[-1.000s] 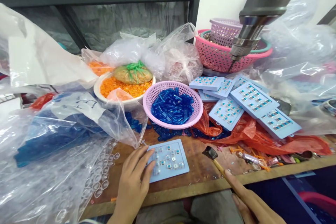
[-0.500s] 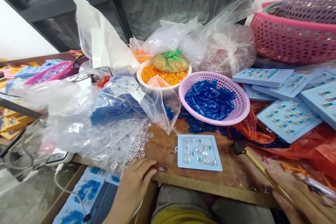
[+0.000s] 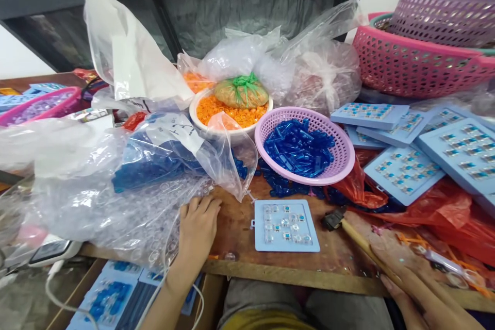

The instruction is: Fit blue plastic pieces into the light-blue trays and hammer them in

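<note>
My left hand [image 3: 199, 224] lies palm down over the right edge of a heap of small clear rings [image 3: 162, 216], fingers bent; whether anything is under them is hidden. On the wooden bench, a light blue tray [image 3: 259, 240] lies flat, with small clear and blue pieces in it. To its right, my right hand [image 3: 398, 268] is wrapped round the wooden handle of a tool [image 3: 358, 240]. The tool's dark head [image 3: 333, 218] rests on the bench beside the tray.
Behind the tray are a purple basket [image 3: 346, 165] of blue pieces and a white bowl [image 3: 195, 116] of orange pieces. Stacked blue trays [image 3: 404, 170] and a red bag [image 3: 444, 211] lie right. Clear plastic bags [image 3: 77, 201] and a white cable [image 3: 164, 263] are left.
My left hand has moved forward from the bench edge to the clear rings. The camera view has shifted to the right. My right hand still holds the tool.
</note>
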Available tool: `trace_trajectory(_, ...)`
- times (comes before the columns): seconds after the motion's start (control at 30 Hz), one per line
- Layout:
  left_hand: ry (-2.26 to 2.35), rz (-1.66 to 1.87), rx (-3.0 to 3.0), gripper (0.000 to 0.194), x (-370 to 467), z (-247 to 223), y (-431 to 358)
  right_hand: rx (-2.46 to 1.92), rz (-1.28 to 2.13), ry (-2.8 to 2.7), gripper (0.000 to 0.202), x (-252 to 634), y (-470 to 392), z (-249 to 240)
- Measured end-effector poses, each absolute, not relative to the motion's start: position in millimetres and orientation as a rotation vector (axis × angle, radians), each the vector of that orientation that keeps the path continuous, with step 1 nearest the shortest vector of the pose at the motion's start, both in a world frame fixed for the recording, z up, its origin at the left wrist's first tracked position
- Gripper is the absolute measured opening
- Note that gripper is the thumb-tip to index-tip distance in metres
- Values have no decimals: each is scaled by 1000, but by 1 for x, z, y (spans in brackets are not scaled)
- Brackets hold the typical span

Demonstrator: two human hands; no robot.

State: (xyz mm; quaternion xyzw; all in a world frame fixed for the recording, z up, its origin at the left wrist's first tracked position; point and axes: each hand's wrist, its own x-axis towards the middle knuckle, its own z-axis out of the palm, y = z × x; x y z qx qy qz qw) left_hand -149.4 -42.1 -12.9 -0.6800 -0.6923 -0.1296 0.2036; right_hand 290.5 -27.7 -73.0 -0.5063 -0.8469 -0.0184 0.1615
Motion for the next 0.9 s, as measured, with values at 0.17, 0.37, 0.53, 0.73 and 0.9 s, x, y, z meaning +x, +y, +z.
trace_trajectory(0.17,-2035,-792,-2160,31,-134,-13,-49,-1458,-33,-2396,54,288,-31,-70)
trace_trajectory(0.37,-2175,-955,-2146,32,-125,-23,-56,-1416,-101,-2409,49,291,-25,-65)
trace_trajectory(0.53,-2083,-972,-2055,35,-128,-27,-51,-1234,-2,-2606,58,297,-17,-58)
trace_trajectory(0.73,-1986,-941,-2066,33,-134,-29,-55,-1249,-177,-2491,49,274,-13,-40)
trace_trajectory(0.9,-1970,-885,-2113,31,-138,-33,-53,-1137,-262,-2436,35,263,-5,-26)
